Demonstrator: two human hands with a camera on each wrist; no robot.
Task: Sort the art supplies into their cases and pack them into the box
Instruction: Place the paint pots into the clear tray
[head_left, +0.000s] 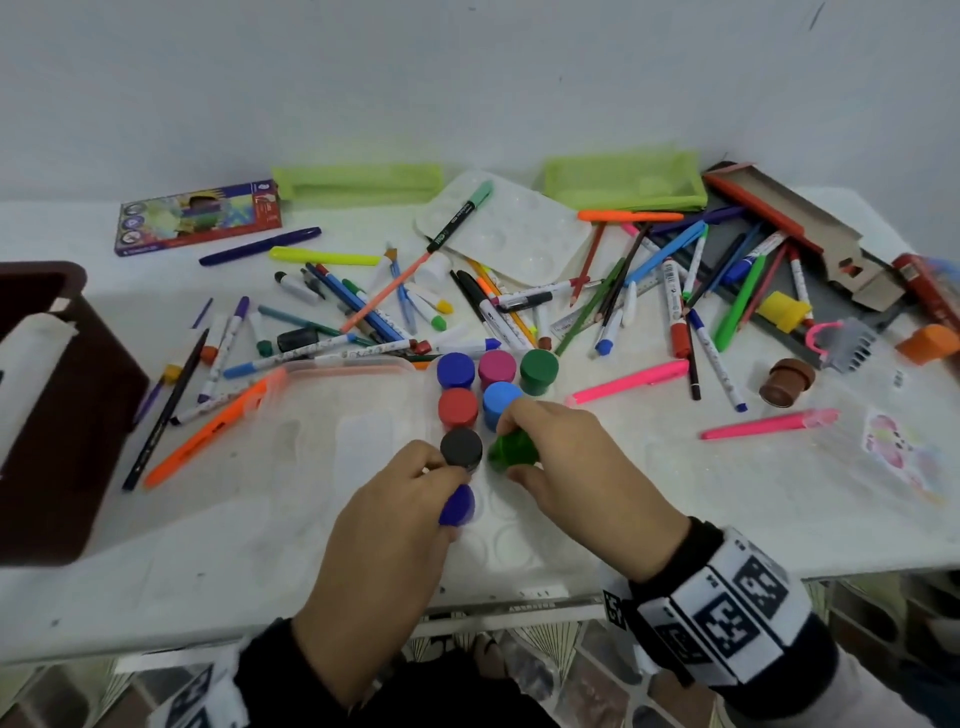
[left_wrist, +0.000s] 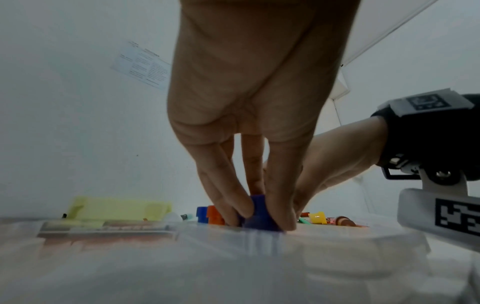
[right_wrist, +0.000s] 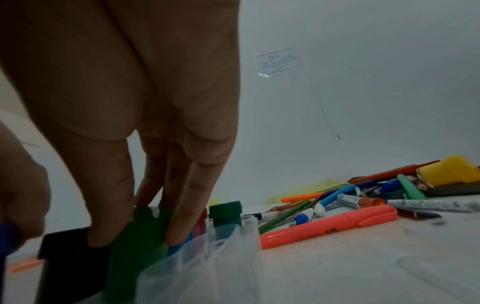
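Observation:
A clear plastic paint case (head_left: 358, 415) lies open in front of me. Several paint pots stand in its slots: blue (head_left: 455, 370), magenta (head_left: 497, 367), dark green (head_left: 538, 370), red (head_left: 457, 408), light blue (head_left: 500, 401) and black (head_left: 461, 448). My left hand (head_left: 400, 499) pinches a dark blue pot (head_left: 457, 505) (left_wrist: 259, 216) just below the black one. My right hand (head_left: 561, 452) grips a bright green pot (head_left: 506, 451) (right_wrist: 140, 236) beside the black pot (right_wrist: 70, 259).
Loose pens, markers and pencils cover the table behind the case. Two lime-green pouches (head_left: 358, 179) (head_left: 623, 179), a white palette (head_left: 498, 228) and a crayon box (head_left: 197, 215) lie at the back. A dark brown box (head_left: 57, 410) stands at the left. A brown pot (head_left: 784, 382) lies right.

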